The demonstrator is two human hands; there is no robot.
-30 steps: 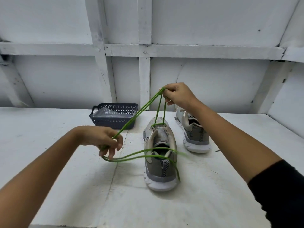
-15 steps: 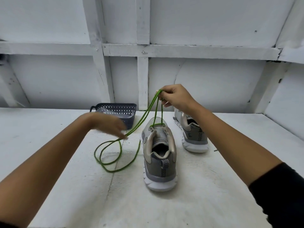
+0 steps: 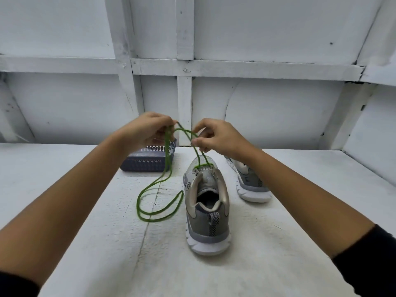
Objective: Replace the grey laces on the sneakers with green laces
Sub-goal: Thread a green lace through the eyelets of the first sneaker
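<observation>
1. The left hand [image 3: 147, 129], raised above the table [image 3: 278, 254], curls its fingers round two strands of the green lace [image 3: 159, 218]. Just beside it, the right hand [image 3: 218, 138] pinches the same lace between thumb and forefinger, with its other fingers loosely bent.
2. From the right hand the lace drops to the front eyelets of the near sneaker [image 3: 206, 211], where a short green bar crosses the toe end. From the left hand the slack falls in long loops onto the table just left of that shoe.
3. The rest of the eyelets look unthreaded, so lacing appears barely begun. The far sneaker [image 3: 250, 185] is partly hidden behind the right forearm, and its lacing cannot be read.
4. Uneven ends look the likeliest trouble: a harder pull from one hand would draw the cord through the first eyelets and leave one side short.
5. The piled loops could also cross and knot as they are lifted, and a sharp tug might tip or drag the light shoe.
6. The lace is a thin, round, limp cord. The sneaker has grey mesh, smoother beige side panels, a patterned heel tab and a thick, ridged white sole.
7. Behind the left hand sits a dark perforated plastic basket [image 3: 145, 163], against white-painted boards.
</observation>
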